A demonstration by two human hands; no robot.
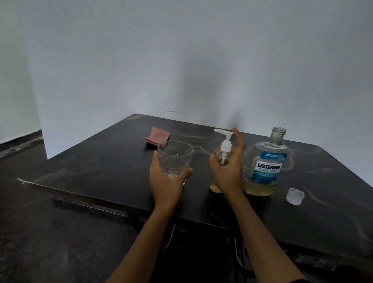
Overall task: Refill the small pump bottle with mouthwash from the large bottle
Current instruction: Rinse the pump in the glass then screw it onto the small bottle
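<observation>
The small clear pump bottle (224, 150) stands upright on the dark table (99, 166), its white pump fitted and a little yellowish liquid at its base. My right hand (227, 169) is wrapped around its body, index finger raised beside the pump head. Just right of it stands the large Listerine bottle (266, 166), uncapped, with yellowish mouthwash low inside. Its clear cap (295, 196) lies on the table further right. My left hand (167, 178) grips a clear drinking glass (174, 156) that looks empty.
A folded pink cloth (157, 136) lies toward the table's back, left of the glass. A white wall stands close behind the table. The table's near edge runs in front of my forearms, with dark floor at the left.
</observation>
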